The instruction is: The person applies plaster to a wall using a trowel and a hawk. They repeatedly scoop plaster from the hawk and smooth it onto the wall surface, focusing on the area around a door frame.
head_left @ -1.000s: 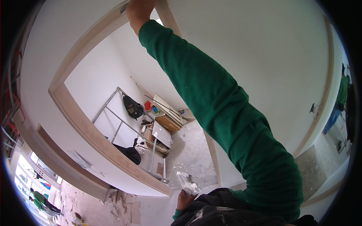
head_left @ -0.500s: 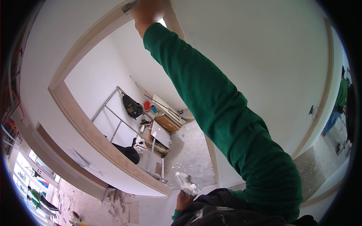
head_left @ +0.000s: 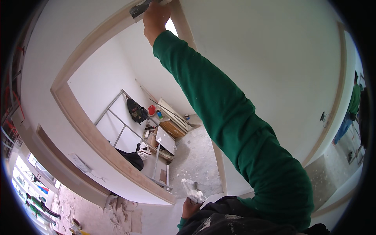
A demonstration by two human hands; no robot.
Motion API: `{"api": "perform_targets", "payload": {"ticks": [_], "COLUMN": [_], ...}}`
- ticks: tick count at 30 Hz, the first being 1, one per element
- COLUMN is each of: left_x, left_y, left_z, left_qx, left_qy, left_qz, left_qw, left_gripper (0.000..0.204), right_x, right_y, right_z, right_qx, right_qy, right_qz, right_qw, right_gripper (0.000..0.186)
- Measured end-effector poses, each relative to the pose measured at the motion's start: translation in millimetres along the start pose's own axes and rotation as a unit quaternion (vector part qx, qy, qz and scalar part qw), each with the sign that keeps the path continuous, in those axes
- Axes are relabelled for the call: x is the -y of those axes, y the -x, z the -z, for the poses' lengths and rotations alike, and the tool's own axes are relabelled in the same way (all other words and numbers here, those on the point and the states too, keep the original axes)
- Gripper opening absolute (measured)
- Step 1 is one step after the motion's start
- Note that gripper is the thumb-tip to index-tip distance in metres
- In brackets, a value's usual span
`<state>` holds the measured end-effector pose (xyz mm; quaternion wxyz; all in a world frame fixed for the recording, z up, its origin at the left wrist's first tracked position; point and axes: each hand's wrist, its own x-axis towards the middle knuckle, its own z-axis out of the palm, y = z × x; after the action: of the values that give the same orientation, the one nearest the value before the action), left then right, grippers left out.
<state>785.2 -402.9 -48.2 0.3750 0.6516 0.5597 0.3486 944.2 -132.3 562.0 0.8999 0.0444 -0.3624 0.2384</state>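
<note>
White walls (head_left: 266, 51) surround a brownish door frame (head_left: 75, 116), with a concrete floor (head_left: 196, 152) beyond. Up at the frame's top edge, near its right corner, the right hand (head_left: 156, 19) is closed around a flat scraper (head_left: 137, 12); whether its blade touches the frame, I cannot tell. Low down, near the frame's foot, the left hand (head_left: 190, 207) curls around a trowel (head_left: 203, 188) loaded with white paste (head_left: 190, 186). Through the opening, a dark backpack (head_left: 136, 111) hangs near metal rails (head_left: 108, 107).

A grey scraper (head_left: 138, 11) tilts at the doorframe (head_left: 98, 37), a white-smeared tool (head_left: 191, 188) well below
</note>
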Motion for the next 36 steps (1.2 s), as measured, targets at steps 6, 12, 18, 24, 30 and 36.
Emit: {"api": "perform_targets", "payload": {"ticks": [6,12,18,24,30,36], "left_x": [-3.4,-0.8,-8.7,-9.8,1.7,3.1], "left_y": [-6.6,0.8,-7.2,-2.5,-3.7,-1.1], "left_z": [0.9,-3.6,-6.3,-5.9,-2.8,-3.8], "left_qx": [0.019,-0.004,-0.014,-0.016,-0.002,-0.008], "left_qy": [0.001,-0.001,0.052,0.007,0.01,-0.013], "left_qz": [-0.015,0.002,-0.004,0.024,-0.013,-0.012], "left_qw": [1.0,1.0,0.999,1.0,1.0,1.0], "left_gripper": [0.058,0.056,0.062,0.053,0.057,0.058], "right_x": [-56.5,-70.1,-74.9,-44.9,-44.5,-58.5], "right_y": [-54.7,-61.0,-112.0,-94.7,-52.8,-50.6], "right_z": [8.0,3.2,-7.5,1.1,15.9,19.8], "right_qx": [-0.082,0.016,-0.014,0.069,0.003,0.041], "right_qy": [0.263,0.113,0.414,0.366,0.256,0.242], "right_qz": [0.354,0.224,0.405,0.324,0.276,0.202], "right_qw": [0.894,0.968,0.815,0.87,0.926,0.948], "right_gripper": [0.035,0.027,0.014,0.019,0.02,0.019]}}
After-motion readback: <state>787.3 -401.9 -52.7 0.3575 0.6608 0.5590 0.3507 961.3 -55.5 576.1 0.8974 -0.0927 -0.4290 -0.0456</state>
